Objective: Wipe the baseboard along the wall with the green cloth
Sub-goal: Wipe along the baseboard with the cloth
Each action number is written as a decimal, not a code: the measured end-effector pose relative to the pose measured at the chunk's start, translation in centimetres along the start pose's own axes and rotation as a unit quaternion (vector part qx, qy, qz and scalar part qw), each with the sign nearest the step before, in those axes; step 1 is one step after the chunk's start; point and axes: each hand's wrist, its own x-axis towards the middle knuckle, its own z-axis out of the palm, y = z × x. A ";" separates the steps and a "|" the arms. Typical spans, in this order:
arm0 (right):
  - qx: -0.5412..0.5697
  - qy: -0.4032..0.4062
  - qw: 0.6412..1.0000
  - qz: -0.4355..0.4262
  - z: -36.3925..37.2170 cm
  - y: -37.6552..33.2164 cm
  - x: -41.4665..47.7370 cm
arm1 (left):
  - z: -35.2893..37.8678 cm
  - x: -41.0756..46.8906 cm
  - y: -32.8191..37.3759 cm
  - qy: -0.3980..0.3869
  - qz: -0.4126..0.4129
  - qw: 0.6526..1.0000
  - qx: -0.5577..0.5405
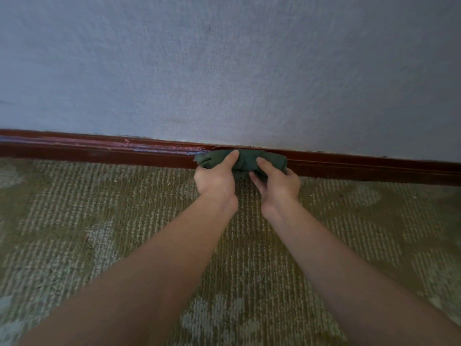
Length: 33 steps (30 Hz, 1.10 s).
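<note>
Both hands press a folded green cloth against the dark red-brown wooden baseboard, at the point where the grey textured wall meets the patterned olive carpet. The left hand grips the cloth's left end with its index finger laid along the top, and the right hand grips the right end in the same way, thumb tucked under the bundle; both are closed on the cloth, neither is free. The cloth sits roughly midway along the visible run of baseboard, covering the upper moulding and most of the face, its lower edge just above the carpet. To the left of the cloth the board shows a bluish sheen and pale scuffed streaks along the upper ridge, which may be damp or worn finish; to the right it looks duller and more even, so the stroke seems likely to be heading that way, though the direction cannot be told for certain. To do this step well, the person should keep the cloth folded thick, press the fingertips into the groove under the top lip where dust gathers, and slide in one steady pass along the board without letting the cloth drag onto the carpet pile or smear the wall above.
</note>
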 end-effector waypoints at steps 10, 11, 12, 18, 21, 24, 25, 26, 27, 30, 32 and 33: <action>-0.046 0.024 0.998 -0.017 1.2 0.5 0.1 | -0.6 0.8 0.5 0.063 0.130 0.983 0.113; -0.055 0.023 0.998 -0.026 1.1 0.6 0.0 | -0.9 0.9 0.6 0.057 0.173 0.971 0.152; -0.058 0.019 0.998 -0.033 0.9 0.6 0.0 | -1.2 0.9 0.6 0.047 0.213 0.958 0.187; -0.083 0.042 0.993 -0.077 0.4 0.3 0.3 | -0.3 0.8 -0.5 0.063 0.296 0.911 0.282; -0.136 0.047 0.985 -0.096 1.4 1.0 0.0 | -0.5 0.9 -0.5 0.073 0.319 0.895 0.304; -0.174 0.020 0.978 -0.110 1.7 1.5 -0.1 | -1.7 1.4 0.0 0.068 0.339 0.881 0.323; -0.177 0.011 0.977 -0.118 1.6 1.4 -0.1 | -1.8 1.5 0.1 0.064 0.344 0.877 0.328; -0.181 0.001 0.975 -0.127 1.4 1.3 0.0 | -1.9 1.6 0.1 0.059 0.351 0.872 0.337; -0.186 -0.007 0.973 -0.138 1.0 1.1 0.1 | -1.8 1.6 0.0 0.048 0.362 0.861 0.353; -0.203 0.020 0.963 -0.176 0.1 0.6 0.4 | -1.5 1.2 -0.5 0.000 0.418 0.813 0.404; -0.212 0.055 0.957 -0.191 0.2 0.9 0.5 | -1.4 1.1 -0.6 -0.009 0.444 0.795 0.413; -0.217 0.067 0.955 -0.193 0.5 1.2 0.4 | -1.5 1.1 -0.5 -0.005 0.452 0.790 0.414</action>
